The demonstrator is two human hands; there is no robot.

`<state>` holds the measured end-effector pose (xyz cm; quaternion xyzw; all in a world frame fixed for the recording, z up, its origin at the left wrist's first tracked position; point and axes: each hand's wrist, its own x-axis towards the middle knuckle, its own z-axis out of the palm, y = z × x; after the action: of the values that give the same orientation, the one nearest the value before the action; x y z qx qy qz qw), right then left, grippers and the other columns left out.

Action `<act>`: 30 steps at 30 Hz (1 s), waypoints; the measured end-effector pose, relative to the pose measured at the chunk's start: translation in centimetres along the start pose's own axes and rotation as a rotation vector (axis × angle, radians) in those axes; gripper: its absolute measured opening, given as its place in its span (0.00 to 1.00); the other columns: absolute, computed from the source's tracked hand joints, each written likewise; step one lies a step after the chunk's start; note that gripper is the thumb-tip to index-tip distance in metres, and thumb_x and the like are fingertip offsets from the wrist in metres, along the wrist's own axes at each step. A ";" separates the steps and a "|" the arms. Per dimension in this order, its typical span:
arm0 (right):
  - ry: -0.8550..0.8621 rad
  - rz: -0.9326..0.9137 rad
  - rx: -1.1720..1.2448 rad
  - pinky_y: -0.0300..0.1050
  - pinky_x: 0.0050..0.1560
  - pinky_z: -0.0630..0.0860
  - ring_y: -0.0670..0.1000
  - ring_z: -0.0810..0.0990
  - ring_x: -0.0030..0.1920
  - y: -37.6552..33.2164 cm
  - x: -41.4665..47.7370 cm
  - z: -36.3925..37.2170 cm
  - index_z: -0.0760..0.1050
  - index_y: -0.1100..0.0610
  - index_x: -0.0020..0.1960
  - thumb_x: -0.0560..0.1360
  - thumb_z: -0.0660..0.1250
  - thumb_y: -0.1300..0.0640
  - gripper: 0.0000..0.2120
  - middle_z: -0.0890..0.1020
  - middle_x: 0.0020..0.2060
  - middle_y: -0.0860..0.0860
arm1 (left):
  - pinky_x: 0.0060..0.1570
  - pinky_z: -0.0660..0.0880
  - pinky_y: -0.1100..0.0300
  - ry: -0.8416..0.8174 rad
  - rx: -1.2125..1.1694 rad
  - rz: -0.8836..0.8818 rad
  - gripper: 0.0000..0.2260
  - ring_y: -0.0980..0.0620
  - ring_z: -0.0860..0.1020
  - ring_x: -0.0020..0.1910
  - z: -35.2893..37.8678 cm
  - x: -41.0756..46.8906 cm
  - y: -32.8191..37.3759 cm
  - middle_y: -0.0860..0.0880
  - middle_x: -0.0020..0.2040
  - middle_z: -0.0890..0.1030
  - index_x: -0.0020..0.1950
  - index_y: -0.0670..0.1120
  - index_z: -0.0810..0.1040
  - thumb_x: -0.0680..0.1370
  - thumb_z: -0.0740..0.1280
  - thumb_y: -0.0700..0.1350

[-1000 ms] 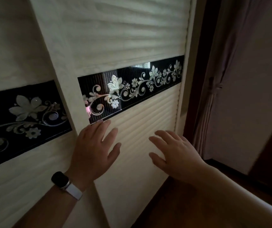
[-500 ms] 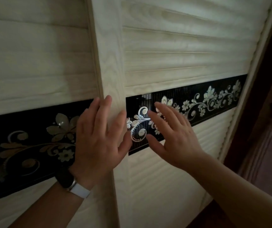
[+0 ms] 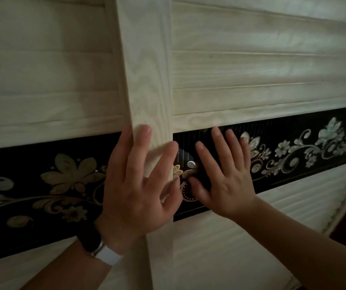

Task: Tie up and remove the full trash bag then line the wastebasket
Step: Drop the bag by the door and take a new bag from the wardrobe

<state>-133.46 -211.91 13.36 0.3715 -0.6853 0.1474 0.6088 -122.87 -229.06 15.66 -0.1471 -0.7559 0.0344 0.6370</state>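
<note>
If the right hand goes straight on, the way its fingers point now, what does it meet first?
The right hand lies spread on the black floral band, fingers pointing up. Going on, it would probably meet the band's upper edge, then the pale slatted panel.

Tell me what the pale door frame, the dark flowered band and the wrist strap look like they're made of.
Pale door frame: wood or wood-look laminate, matte, with visible grain lines.
Dark flowered band: probably glass or glossy acrylic, black with pearly floral inlay; it reflects light.
Wrist strap: smooth white, likely silicone or rubber, though too dim to be sure.
</note>
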 end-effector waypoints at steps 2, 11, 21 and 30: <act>0.059 -0.009 0.004 0.65 0.72 0.54 0.60 0.56 0.76 0.5 -0.3 1.0 0.59 0.53 0.75 0.75 0.57 0.40 0.33 0.59 0.75 0.57 | 0.71 0.61 0.40 -0.001 0.016 0.005 0.28 0.30 0.64 0.70 0.4 0.2 0.2 0.35 0.71 0.61 0.69 0.42 0.69 0.72 0.68 0.50; 0.100 -0.028 0.011 0.66 0.71 0.55 0.60 0.55 0.76 5.4 -1.9 1.3 0.58 0.53 0.76 0.74 0.57 0.40 0.34 0.59 0.75 0.58 | 0.71 0.60 0.40 -0.021 0.041 0.024 0.28 0.31 0.64 0.70 3.5 1.8 3.4 0.35 0.70 0.61 0.68 0.41 0.70 0.71 0.68 0.50; 0.072 -0.027 0.000 0.65 0.72 0.54 0.60 0.55 0.76 13.6 -3.9 0.3 0.59 0.53 0.75 0.75 0.56 0.40 0.33 0.62 0.73 0.60 | 0.73 0.58 0.41 -0.005 -0.027 0.037 0.27 0.40 0.59 0.75 9.6 4.5 8.6 0.35 0.69 0.61 0.68 0.41 0.70 0.71 0.69 0.49; 0.067 -0.012 -0.023 0.67 0.70 0.57 0.62 0.58 0.75 22.1 -6.3 -0.5 0.61 0.54 0.74 0.76 0.55 0.40 0.31 0.63 0.72 0.60 | 0.73 0.58 0.41 -0.022 -0.051 0.028 0.27 0.35 0.61 0.72 16.0 6.9 14.1 0.36 0.71 0.61 0.70 0.43 0.70 0.72 0.68 0.50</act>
<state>-148.41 -194.52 13.07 0.3634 -0.6639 0.1481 0.6366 -136.90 -211.58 15.92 -0.1734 -0.7614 0.0256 0.6242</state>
